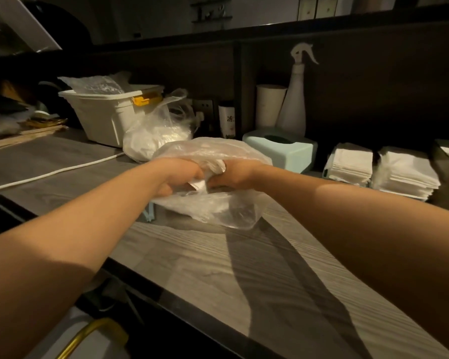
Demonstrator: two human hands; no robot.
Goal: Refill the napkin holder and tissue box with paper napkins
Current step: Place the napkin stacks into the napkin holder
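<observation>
Both forearms reach in from the lower corners of the frame and meet at centre, over the grey wooden counter [244, 268]. The left hand [178, 177] has its fingers curled into the mouth of a clear plastic bag [213, 206], bunching the film. The right hand [235, 174] grips the opposite side of that opening, knuckles up, with a fold of white napkins [200, 185] pinched between the two hands. Wrists are roughly level and the elbows spread wide; the bag's belly rests on the counter.

This looks like the step of getting napkins out of the bag, and doing it well means one hand pinning the film back while the other draws the stack out flat. Pull too fast and the thin plastic may tear or the napkins may crumple; a squared stack should slide far better into a narrow slot.

Under the bag's lower-left edge a light blue piece [148, 215] pokes out; what it belongs to, I cannot tell.

Just behind the bag, right of centre, sits the light blue tissue box [293, 154], its dark oval opening facing up and no paper showing. To its right, at mid-right of the frame, stand two stacks of white napkins [381, 169], side by side. A second plastic bag [156, 136] sits behind, left of centre, against a white bin [106, 112]. At the back wall stand a spray bottle [294, 99] and a paper cup [270, 104]. No napkin holder is clearly identifiable.
</observation>
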